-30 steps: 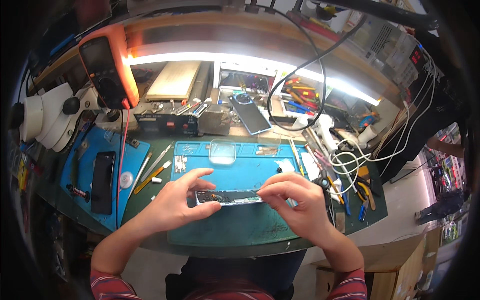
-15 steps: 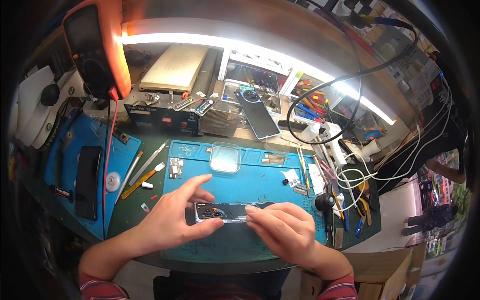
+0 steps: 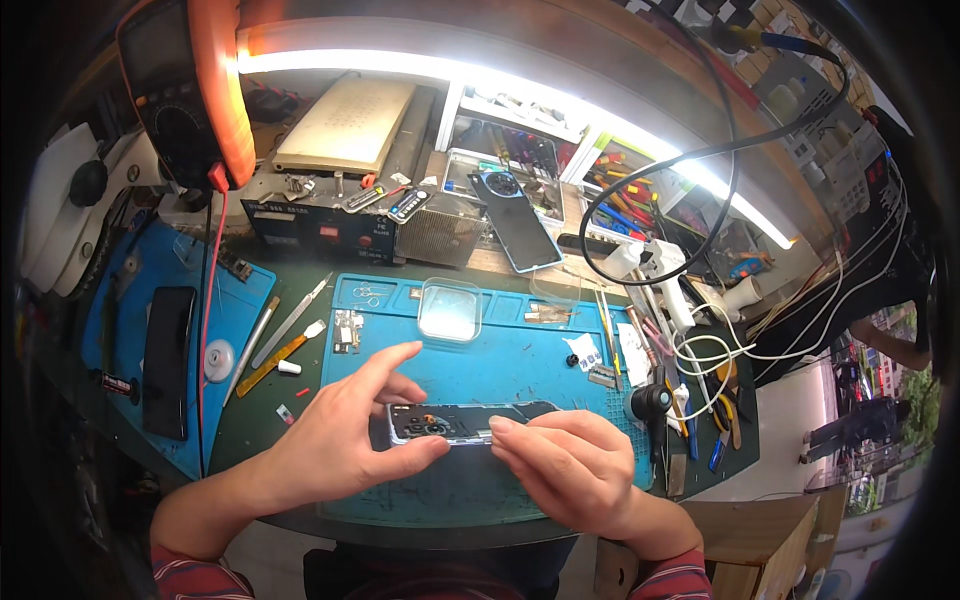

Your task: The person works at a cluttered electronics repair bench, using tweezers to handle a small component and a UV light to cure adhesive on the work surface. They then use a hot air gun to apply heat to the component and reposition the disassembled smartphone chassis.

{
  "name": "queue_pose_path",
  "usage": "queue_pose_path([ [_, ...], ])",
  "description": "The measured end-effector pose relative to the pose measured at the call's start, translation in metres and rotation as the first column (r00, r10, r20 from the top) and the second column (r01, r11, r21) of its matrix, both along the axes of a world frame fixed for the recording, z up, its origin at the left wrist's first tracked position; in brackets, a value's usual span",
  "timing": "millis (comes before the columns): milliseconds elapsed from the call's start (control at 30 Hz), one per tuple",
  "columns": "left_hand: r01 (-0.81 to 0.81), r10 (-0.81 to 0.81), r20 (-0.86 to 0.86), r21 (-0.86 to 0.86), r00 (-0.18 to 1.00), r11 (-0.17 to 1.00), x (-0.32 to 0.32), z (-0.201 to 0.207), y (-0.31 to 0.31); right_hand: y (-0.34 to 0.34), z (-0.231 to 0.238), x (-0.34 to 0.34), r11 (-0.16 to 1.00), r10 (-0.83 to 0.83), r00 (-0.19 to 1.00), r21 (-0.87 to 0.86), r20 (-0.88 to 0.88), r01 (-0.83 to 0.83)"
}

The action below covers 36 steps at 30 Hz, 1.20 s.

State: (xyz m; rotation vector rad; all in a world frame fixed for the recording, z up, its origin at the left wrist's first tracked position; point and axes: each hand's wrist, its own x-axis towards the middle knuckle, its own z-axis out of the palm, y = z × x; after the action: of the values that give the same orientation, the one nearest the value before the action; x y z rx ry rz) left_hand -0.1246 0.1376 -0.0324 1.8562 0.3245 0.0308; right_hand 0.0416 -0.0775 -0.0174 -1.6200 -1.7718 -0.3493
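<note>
An opened smartphone (image 3: 462, 422), its dark inner parts and camera area showing and a pale frame around it, is held level above the blue work mat (image 3: 500, 360). My left hand (image 3: 340, 430) grips its left end, thumb on the near edge, index finger stretched out beyond it. My right hand (image 3: 575, 465) is closed at the right part of the phone, thumb and fingertips pinched together against its near edge. Whether anything small sits in that pinch is hidden. A clear plastic box (image 3: 449, 310) stands on the mat beyond the phone.
An orange multimeter (image 3: 185, 95) hangs at upper left. A second phone (image 3: 519, 222) leans at the back. Left lie a black phone (image 3: 170, 362), an orange-handled brush (image 3: 280, 360) and a knife. Right are pliers (image 3: 732, 410), a dark cylindrical tool (image 3: 650, 402) and white cables (image 3: 700, 345).
The view has shifted slightly. Both hands keep their hold around the phone, with hardly any movement of the fingers.
</note>
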Motion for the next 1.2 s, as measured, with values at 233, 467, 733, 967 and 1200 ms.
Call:
queue_pose_path([
  [233,-0.022,0.023,0.042,-0.013,0.999,1.0,0.0007,-0.0038,-0.0003,-0.0008,0.0045,-0.0022,0.999,0.001,0.999,-0.039,0.046,0.001],
  [467,-0.018,0.018,0.031,-0.006,0.999,1.0,0.0014,-0.0021,0.0003,-0.0025,0.0087,-0.0045,0.996,-0.016,0.997,-0.088,0.079,0.023],
  [733,-0.017,0.018,0.028,-0.03,0.999,0.999,0.0019,-0.0035,0.0019,-0.0019,0.0082,-0.0055,0.996,-0.015,0.996,-0.09,0.093,0.023],
  [967,-0.004,0.001,-0.057,-0.063,0.998,0.998,0.0029,0.0003,0.0056,-0.0004,0.0056,-0.0012,0.996,-0.015,0.997,-0.089,0.081,0.022],
  [1200,-0.013,0.005,-0.076,-0.107,0.997,0.994,0.0042,0.0029,0.0067,0.0038,0.0023,0.0035,0.999,-0.006,0.999,-0.053,0.041,0.008],
])
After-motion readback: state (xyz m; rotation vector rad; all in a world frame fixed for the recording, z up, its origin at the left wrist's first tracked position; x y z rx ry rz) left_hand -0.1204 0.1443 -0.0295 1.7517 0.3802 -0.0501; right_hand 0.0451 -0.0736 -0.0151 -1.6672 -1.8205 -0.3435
